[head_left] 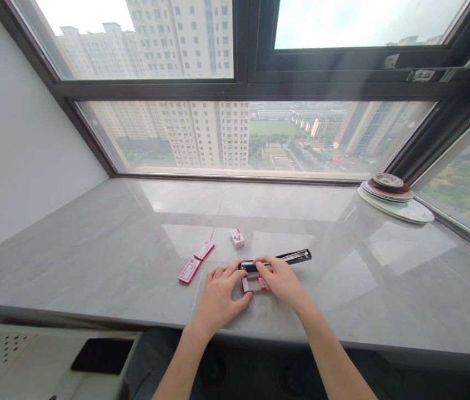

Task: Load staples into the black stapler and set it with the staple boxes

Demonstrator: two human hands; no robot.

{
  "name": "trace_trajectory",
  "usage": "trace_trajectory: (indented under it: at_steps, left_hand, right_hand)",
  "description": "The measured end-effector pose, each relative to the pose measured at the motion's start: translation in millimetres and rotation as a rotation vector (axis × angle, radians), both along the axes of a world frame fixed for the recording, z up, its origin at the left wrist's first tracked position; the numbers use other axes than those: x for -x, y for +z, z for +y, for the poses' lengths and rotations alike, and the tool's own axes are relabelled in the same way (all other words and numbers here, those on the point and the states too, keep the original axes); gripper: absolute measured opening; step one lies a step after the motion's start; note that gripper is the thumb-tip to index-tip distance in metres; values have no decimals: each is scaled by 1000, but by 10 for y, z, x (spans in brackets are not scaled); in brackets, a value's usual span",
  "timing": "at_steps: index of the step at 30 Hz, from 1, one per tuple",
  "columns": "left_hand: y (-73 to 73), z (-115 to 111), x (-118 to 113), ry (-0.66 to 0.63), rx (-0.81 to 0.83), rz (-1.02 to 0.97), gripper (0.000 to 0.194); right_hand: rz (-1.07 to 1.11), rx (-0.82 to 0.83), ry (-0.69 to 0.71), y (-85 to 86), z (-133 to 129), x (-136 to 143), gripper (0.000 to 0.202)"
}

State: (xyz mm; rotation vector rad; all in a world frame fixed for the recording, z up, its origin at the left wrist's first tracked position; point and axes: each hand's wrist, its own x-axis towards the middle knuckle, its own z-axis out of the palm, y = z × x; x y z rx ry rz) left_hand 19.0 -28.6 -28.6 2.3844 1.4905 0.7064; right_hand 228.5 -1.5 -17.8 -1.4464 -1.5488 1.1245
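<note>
A black stapler (297, 256) lies swung open on the grey stone sill, its metal staple channel showing toward the right. My left hand (218, 294) has its fingertips at the stapler's left end, with the thumb beside a small opened red-and-white box (252, 284) just in front. My right hand (279, 280) is closed with thumb and index finger at the middle of the stapler; its fingers partly cover both stapler and box. Whether staples are pinched there is too small to tell.
Two flat red-and-white boxes (189, 270) lie end to end on the left. Behind my hands sits a small white box (237, 238). Stacked round plates or mats (393, 201) rest at the right by the window. The sill's front edge (268, 336) runs close to my forearms.
</note>
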Motion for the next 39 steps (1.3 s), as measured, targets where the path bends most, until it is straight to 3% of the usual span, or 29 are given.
trace_trajectory:
  at_steps: [3, 6, 9, 13, 16, 19, 22, 25, 28, 31, 39]
  left_hand:
    - [-10, 11, 5, 1, 8, 1, 40]
    - [-2, 17, 7, -3, 17, -5, 40]
    - [17, 15, 12, -9, 34, -18, 37]
    - [18, 16, 37, 0, 68, -59, 28]
    - [-1, 29, 60, 5, 86, -85, 27]
    - [-23, 45, 69, 3, 89, -98, 27]
    - [-42, 53, 71, 0, 80, -109, 25]
    - [-53, 53, 87, -16, 76, -117, 27]
    - [-50, 49, 107, 7, 49, -155, 34]
    - [-41, 46, 81, 84, 30, -177, 17]
    - [-55, 36, -245, 103, -14, -49, 35]
  right_hand:
    - [201, 127, 15, -107, 66, 107, 44]
    - [237, 110, -36, -164, 95, 201, 42]
    - [148, 10, -57, -118, 99, 303, 35]
    - [-41, -232, -100, 92, 17, 323, 26]
    - [-255, -307, 62, 249, -91, 207, 19]
    - [-467, -281, 261, 303, -180, 72, 12]
    - [-553, -240, 299, 274, -250, -22, 10]
    - [-513, -207, 254, 223, -329, -124, 13]
    - [-485, -157, 100, 149, -412, -289, 15]
    - [-532, -88, -74, 38, -467, -443, 28]
    - [-512, -132, -21, -109, -431, -286, 33]
